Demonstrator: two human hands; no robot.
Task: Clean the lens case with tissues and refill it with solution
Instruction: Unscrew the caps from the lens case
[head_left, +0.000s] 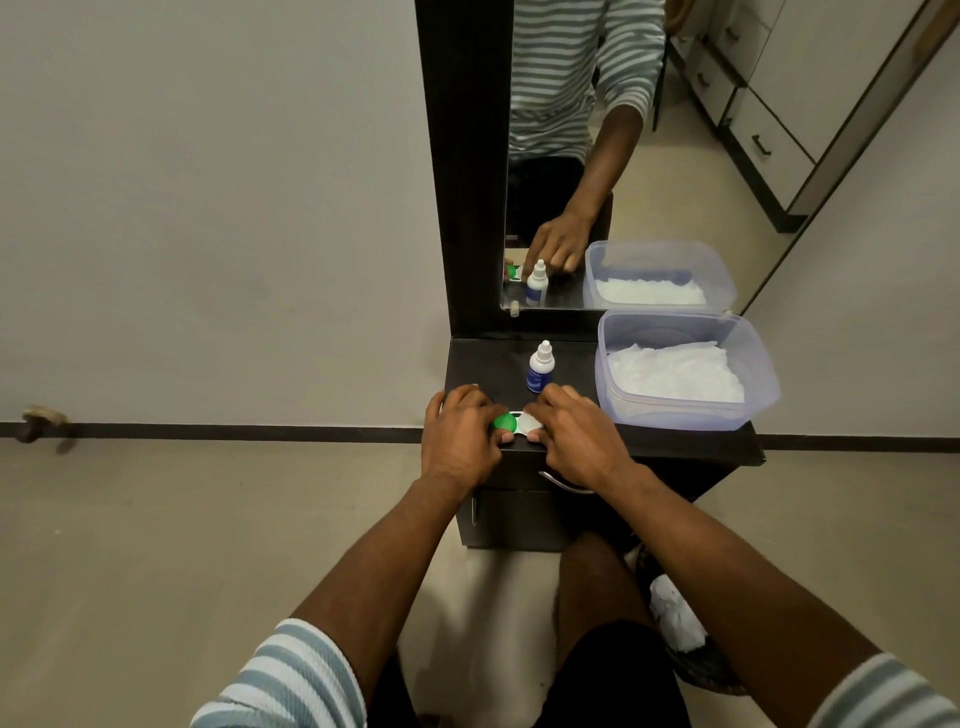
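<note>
The lens case (515, 423) lies near the front edge of the dark cabinet top (675, 441), with a green cap on its left cup and a white cap on its right cup. My left hand (460, 441) grips the green-capped side with curled fingers and thumb. My right hand (576, 439) grips the white-capped side the same way. A small solution bottle (540, 370) with a blue label and white nozzle stands upright just behind the case. A clear plastic tub (763, 374) at the right holds white tissues (675, 376).
A mirror (597, 156) in a dark frame rises behind the cabinet and reflects the bottle, the tub and an arm. A drawer handle (558, 482) sits below the front edge. A crumpled white tissue (675, 613) lies low at the right by my leg. Pale floor surrounds the cabinet.
</note>
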